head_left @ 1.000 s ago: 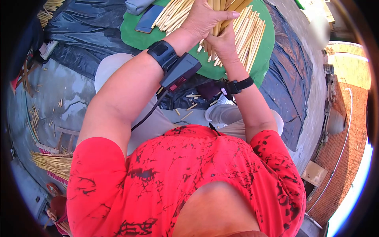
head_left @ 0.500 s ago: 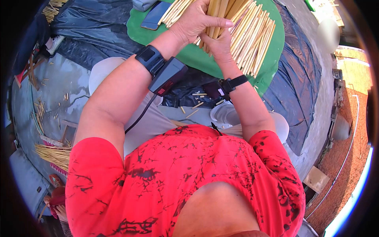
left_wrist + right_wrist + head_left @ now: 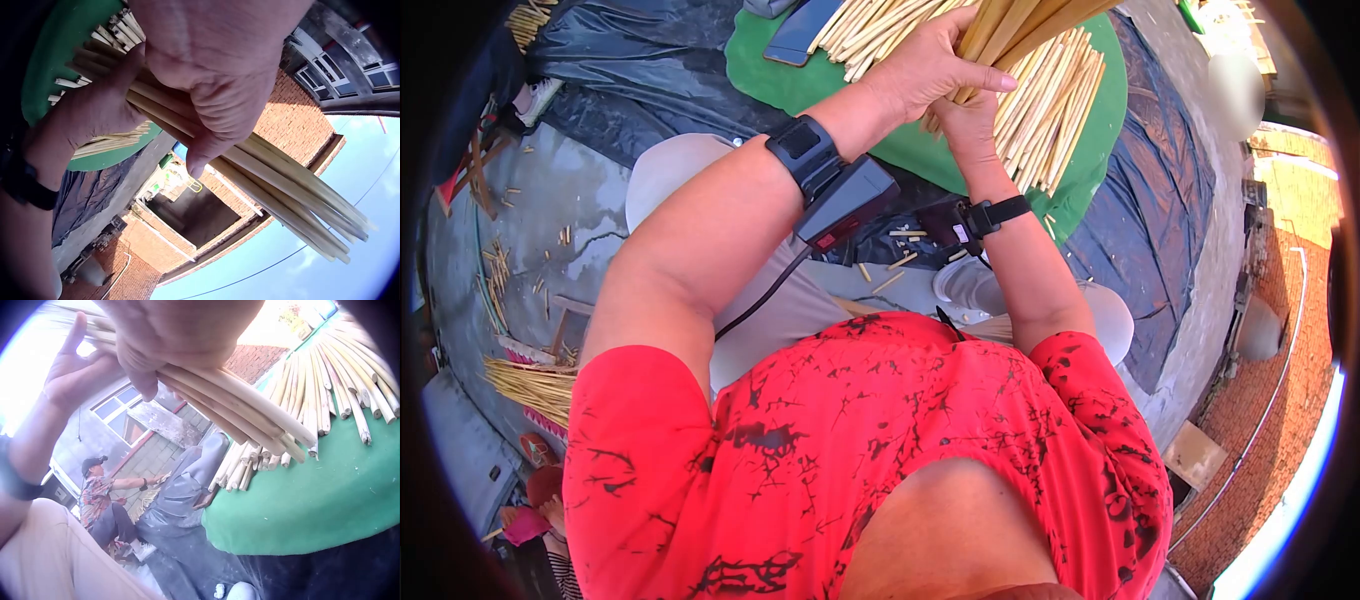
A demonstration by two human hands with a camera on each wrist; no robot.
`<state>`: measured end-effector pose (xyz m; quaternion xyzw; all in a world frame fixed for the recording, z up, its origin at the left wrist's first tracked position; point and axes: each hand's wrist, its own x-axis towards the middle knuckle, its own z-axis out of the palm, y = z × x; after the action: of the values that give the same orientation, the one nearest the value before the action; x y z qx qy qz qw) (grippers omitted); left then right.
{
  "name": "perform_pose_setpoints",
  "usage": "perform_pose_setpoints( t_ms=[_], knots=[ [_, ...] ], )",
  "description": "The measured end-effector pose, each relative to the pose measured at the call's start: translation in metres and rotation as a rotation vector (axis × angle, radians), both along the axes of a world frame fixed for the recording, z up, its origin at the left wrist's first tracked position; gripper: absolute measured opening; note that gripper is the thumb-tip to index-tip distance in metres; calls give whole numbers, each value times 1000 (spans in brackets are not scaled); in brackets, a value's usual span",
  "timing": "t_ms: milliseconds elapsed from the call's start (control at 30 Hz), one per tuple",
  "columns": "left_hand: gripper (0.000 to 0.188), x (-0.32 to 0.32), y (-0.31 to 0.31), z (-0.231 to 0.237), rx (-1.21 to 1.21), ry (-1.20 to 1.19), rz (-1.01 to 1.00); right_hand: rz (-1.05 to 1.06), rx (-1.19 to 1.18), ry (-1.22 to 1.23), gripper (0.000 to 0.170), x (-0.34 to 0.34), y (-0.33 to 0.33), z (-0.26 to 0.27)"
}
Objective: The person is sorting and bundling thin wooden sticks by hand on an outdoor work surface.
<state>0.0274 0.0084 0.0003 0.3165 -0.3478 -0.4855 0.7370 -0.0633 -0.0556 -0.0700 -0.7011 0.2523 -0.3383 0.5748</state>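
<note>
Both hands hold a bundle of pale, thin wooden sticks point(image 3: 1010, 30) over a round green surface point(image 3: 880, 170). In the head view, my left hand point(image 3: 930, 65) grips the bundle with its thumb laid across the sticks. Just below it, my right hand point(image 3: 970, 125) grips the bundle's lower part. The left wrist view shows the long ends of the sticks point(image 3: 294, 187) reaching out past the left thumb. In the right wrist view, blunt cut ends of the sticks point(image 3: 262, 425) stick out beyond the right hand point(image 3: 187, 331). Many similar loose sticks point(image 3: 1050, 120) lie beneath on the green surface.
A phone point(image 3: 800, 35) lies at the green surface's left edge. Dark plastic sheeting point(image 3: 1150, 220) covers the ground around it. Short stick pieces point(image 3: 890, 280) lie near the knees. Another person point(image 3: 103, 500) sits beyond, beside a pile of sticks. A bunch of sticks point(image 3: 530, 390) lies at lower left.
Over the last half second the bundle has tilted, its upper ends now leaning to the upper right. Both hands have shifted slightly right and keep their grip on it.
</note>
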Motion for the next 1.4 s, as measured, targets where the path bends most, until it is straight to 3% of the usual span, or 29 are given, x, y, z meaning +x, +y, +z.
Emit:
perform_pose_setpoints(
  t_ms=[67, 167, 600, 800, 867, 900, 933, 1000, 1133, 1200, 1233, 1267, 1333, 1367, 1400],
  knots=[
    [49, 1, -1, -4, 91, -151, 24, 15, -54, 6, 27, -3, -3, -4],
    [51, 0, -2, -12, 135, -184, 19, -69, -79, -170, 26, 1, -2, -10],
    [51, -3, -4, -14, 215, -229, -2, -107, -151, -190, 25, 0, -8, -19],
    [61, 3, -6, -14, 84, -216, -51, -100, -88, 7, 24, -4, -11, -4],
    [49, 2, -2, -8, 39, -119, 234, -78, 108, -159, 22, -2, -11, 20],
    [71, 10, -8, -11, 50, -301, 158, -65, 223, -209, 21, -3, -15, 31],
    [71, 11, -7, -13, 35, -304, 156, -67, 209, -214, 21, -6, -21, 40],
    [86, 9, -3, -17, 336, -450, -90, -41, 452, -230, 21, -9, -32, 61],
    [98, -17, 2, -38, 190, -573, -26, -92, 814, -305, 16, -17, -38, 78],
    [96, -20, 5, -25, 467, -386, -144, -98, 929, -303, 17, -23, -41, 71],
    [80, -24, 7, -26, 461, -446, -72, -111, 928, -274, 18, -27, -38, 73],
    [80, -23, 6, -26, 444, -452, -75, -114, 912, -281, 18, -30, -37, 76],
    [59, -23, 5, -25, 529, -203, -533, -9, 879, -327, 16, -37, -32, 83],
    [46, -27, 9, -24, 482, -165, -552, 12, 842, -279, 17, -43, -28, 89],
    [46, -31, 12, -23, 478, -173, -560, 6, 836, -287, 17, -48, -24, 95]
  ],
)
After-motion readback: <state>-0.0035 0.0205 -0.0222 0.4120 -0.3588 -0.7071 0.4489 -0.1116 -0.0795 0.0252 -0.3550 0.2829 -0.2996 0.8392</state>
